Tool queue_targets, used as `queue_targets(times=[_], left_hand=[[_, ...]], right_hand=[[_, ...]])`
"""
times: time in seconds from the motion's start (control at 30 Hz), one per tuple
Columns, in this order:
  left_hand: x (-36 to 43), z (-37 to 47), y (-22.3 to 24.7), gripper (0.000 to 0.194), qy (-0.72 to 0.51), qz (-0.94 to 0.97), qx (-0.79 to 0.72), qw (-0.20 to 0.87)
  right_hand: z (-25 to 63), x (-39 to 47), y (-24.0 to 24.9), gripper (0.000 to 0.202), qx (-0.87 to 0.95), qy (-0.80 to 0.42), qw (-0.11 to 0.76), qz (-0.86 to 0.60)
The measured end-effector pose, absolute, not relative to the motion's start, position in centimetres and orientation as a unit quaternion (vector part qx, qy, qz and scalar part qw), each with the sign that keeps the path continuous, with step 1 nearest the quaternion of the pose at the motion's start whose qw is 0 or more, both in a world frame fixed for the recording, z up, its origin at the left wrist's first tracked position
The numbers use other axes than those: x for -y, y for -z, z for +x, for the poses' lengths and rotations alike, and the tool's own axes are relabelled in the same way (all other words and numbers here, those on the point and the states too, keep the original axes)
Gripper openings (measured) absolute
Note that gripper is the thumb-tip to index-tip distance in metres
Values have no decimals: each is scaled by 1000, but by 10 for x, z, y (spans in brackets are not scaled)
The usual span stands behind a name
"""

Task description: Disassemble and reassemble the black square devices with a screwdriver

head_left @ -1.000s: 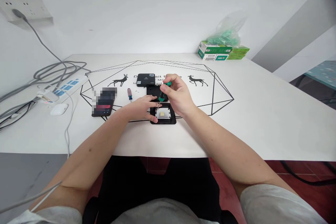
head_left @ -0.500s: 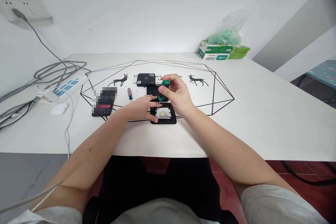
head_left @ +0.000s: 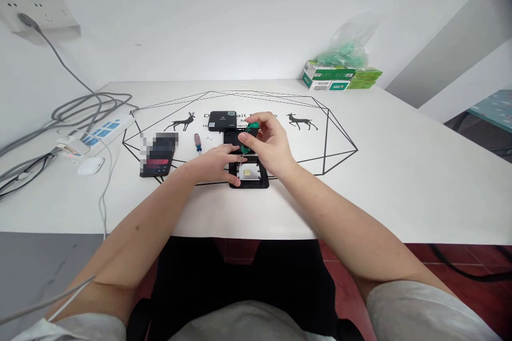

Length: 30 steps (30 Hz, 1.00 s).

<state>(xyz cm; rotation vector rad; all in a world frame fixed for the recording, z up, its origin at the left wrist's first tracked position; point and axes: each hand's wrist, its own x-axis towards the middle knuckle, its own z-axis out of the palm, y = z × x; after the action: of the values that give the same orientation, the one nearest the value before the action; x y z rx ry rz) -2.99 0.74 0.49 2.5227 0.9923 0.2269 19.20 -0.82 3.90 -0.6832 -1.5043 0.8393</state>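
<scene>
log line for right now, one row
left hand: on open case | right hand: holds green screwdriver, tip at case | nearby: black box, other screwdriver, phone

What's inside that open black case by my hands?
The open black case holds a silvery plate with a pale square on it. Your left hand and the green screwdriver partly cover the case's left side; whatever is beneath the plate is hidden.

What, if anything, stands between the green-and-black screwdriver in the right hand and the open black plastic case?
Nothing visible blocks it. The screwdriver slants down toward the left side of the silver plate in the case; the left hand has a fingertip close beside the shaft, whether touching is unclear.
</scene>
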Motion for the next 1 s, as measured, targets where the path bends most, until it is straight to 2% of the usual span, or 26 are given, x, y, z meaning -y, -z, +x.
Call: queue_targets(times=[0.23, 0.3, 0.43, 0.6, 0.73, 1.0], left_hand=[[-8, -29, -6, 78, -69, 901, -370, 219], [-8, -30, -5, 78, -75, 903, -363, 219], [-10, -31, -3, 78, -80, 906, -354, 219], [-12, -32, -1, 79, -81, 907, -351, 219], [-12, -32, -1, 77, -89, 910, -342, 218], [-9, -30, -3, 76, -92, 909, -349, 207]], right_hand=[[192, 13, -44, 24, 619, -448, 596, -247], [192, 12, -43, 23, 628, -411, 604, -269], [191, 9, -39, 35, 648, -329, 608, -319], [191, 13, -41, 38, 644, -378, 600, -287], [191, 17, -44, 30, 648, -411, 585, -262], [190, 10, -37, 40, 670, -306, 598, -314]])
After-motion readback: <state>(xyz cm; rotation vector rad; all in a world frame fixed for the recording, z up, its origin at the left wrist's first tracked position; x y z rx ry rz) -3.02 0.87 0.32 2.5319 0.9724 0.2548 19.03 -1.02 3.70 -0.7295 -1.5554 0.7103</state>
